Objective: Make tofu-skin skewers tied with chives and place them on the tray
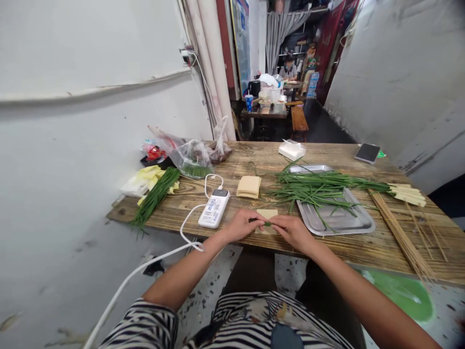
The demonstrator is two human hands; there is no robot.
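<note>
1. Black-and-white striped clothing [236,327] is nearest the camera; beyond it, both forearms reach forward.
2. Between the fingertips is a short, thin green stalk bundle [268,224], over a flat tan square sheet [267,213] at the near edge.
3. Left hand [244,224] and right hand [292,231] are close together, each pinching the bundle.
4. Judging by the grip, the step in hand is shaping the bundle; the next move calls for light, even finger pressure.
5. Just beyond sits a stack of tan squares [249,186]; to the left, a white rectangular power bank [214,209].
6. To the right, long green stalks [319,185] overlap a silver metal tray [339,226], near thin wooden sticks [397,232].
7. All rest on a brown wood-plank surface [316,151], with a clear plastic bag [198,157] far left.
8. White walls [90,155] flank it; in the far room, a person [288,72] sits.
</note>
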